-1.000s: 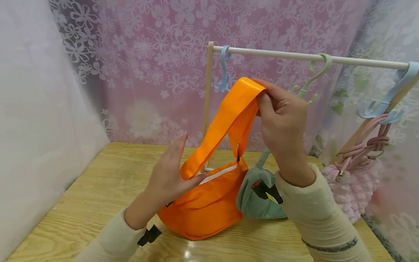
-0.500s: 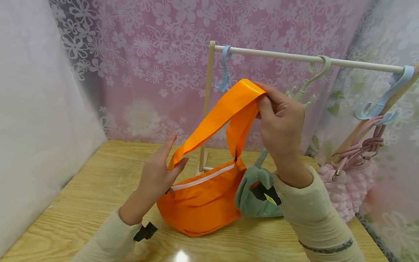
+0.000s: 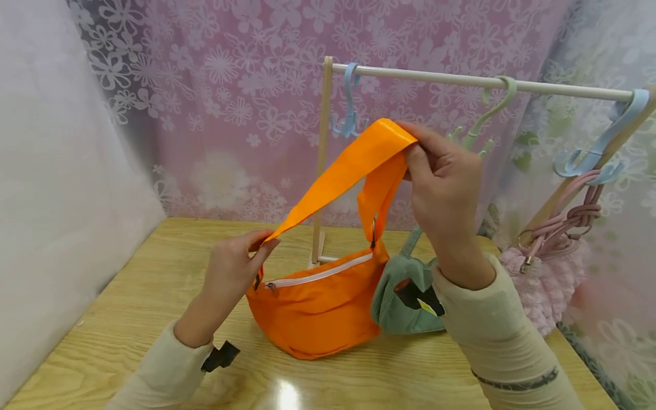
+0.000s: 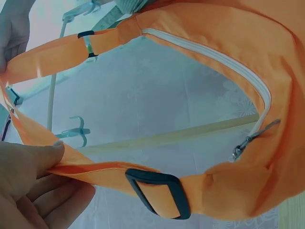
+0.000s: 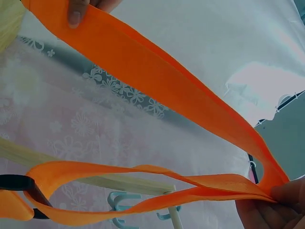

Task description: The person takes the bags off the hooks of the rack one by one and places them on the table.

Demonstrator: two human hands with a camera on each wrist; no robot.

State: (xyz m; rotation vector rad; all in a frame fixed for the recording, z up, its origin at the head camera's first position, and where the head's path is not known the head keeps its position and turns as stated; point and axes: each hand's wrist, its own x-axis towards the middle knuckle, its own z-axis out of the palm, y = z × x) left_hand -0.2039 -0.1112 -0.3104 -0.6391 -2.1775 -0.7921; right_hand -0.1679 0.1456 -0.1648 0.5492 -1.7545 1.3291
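An orange bag (image 3: 318, 313) with a white zipper (image 3: 323, 272) hangs by its wide orange strap (image 3: 353, 162), low over the wooden table; I cannot tell whether its bottom touches. My right hand (image 3: 445, 188) pinches the top of the strap between thumb and fingers. Lower on the left, my left hand (image 3: 230, 270) pinches the strap near its end. A black slider buckle (image 4: 159, 193) sits between those fingers and the bag in the left wrist view. Seen from the right wrist, the strap (image 5: 143, 71) stretches between both hands.
A rack with a white rail (image 3: 435, 77) stands behind the bag. Blue hooks (image 3: 349, 108) and a green hook (image 3: 492, 114) hang from it. A green bag (image 3: 405, 302) is partly behind my right sleeve. A pink bag (image 3: 548, 279) hangs at the right over the table (image 3: 138, 296).
My left hand has moved left and down the strap, from open fingers beside it to a pinch, drawing that side straighter. My right hand still holds the top at nearly the same place.
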